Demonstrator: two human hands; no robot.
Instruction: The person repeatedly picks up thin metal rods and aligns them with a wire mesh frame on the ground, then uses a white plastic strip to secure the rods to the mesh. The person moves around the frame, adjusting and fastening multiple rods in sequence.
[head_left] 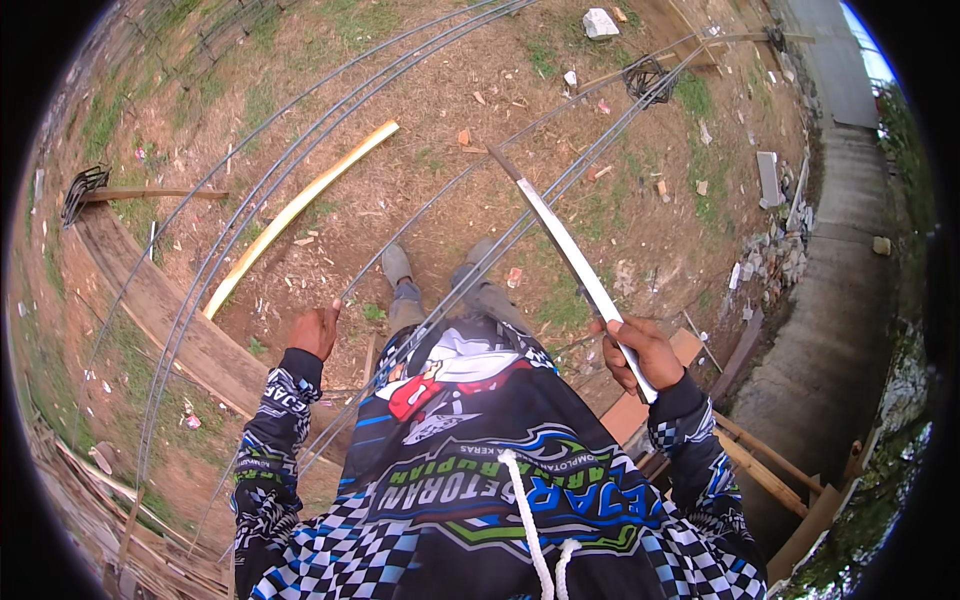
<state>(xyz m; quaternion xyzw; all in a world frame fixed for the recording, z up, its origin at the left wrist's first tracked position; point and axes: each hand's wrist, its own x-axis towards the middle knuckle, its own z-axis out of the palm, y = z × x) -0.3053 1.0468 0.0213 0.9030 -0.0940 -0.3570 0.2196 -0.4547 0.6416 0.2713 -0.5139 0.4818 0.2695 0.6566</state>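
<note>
My right hand (640, 355) is closed around the near end of a long straight bar (582, 262). The bar is white on one face and dark along its side, with a narrower dark far end, and slants away to the left above the rods. My left hand (317, 330) is closed, fingers pinched at the near end of a thin steel rod (410, 226) that curves off to the far right. Several long steel rods (478, 268) run past my body between the hands, over my legs.
Dark bundles of bent wire, one at far right (650, 80) and one at left (86, 188), hang by the rods. A weathered plank (165, 290) and yellowish strip (300, 205) lie left. Rubble (772, 262) borders a concrete path (830, 270); boards (765, 475) stand near right.
</note>
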